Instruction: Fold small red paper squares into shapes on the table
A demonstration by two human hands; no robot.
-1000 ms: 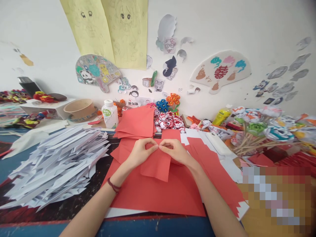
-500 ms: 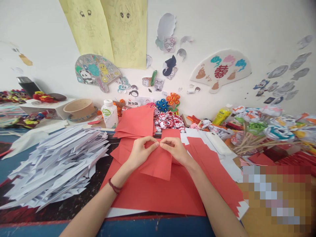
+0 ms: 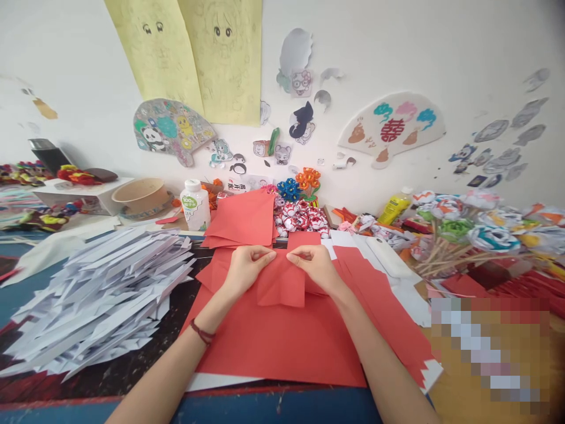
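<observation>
Left hand [image 3: 246, 268]: my thumb and fingers pinch the upper part of the red square [image 3: 281, 287].
Right hand [image 3: 315, 267]: thumb and fingers pinch it too, tips near the left ones but apart.
Red square: one, reaching toward six o'clock from my fingers; roughly as wide as tall, no clear long axis, creased down its middle; both hands equally near.
Large red sheet [image 3: 278, 350]: one, beneath at six o'clock on the worktop [image 3: 273, 409]; I can't tell whether the square touches it.
Red stack [image 3: 242, 218]: one, eleven o'clock, several sheets, overlapping too closely to count.
White strips [image 3: 101, 300]: one heap, between eight and nine o'clock, too many to count.
White bottle [image 3: 195, 207]: one, ten o'clock.
Yellow bottle [image 3: 396, 206]: one, two o'clock.
</observation>
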